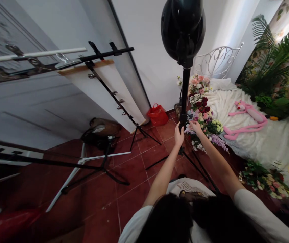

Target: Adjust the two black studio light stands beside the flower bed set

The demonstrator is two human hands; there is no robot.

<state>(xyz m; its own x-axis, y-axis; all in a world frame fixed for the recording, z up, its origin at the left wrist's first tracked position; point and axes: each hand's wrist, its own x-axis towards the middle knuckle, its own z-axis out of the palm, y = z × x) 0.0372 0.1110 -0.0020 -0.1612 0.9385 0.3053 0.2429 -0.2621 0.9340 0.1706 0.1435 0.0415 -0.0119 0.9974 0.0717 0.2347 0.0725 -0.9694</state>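
Note:
A black light stand [184,91] rises in front of me, carrying a black studio light [183,30] at its top. Around its column, at a dark joint low on the pole, my left hand [179,135] is closed. My right hand [195,127] is at the right side of the same joint, fingers bent together at a small greyish knob [191,115]. The fingertips are small in view, and part of the joint is hidden behind them. Below my hands the stand's dark legs [197,163] spread over the floor.
Left are backdrop stands with metal clips [1,72], a white backdrop roll [119,91] and white stand legs [67,185]. A red plastic bag [157,114] sits by the wall. To the right, flowers [202,109] border a white-draped bed [220,98] with a pink plush toy [254,116].

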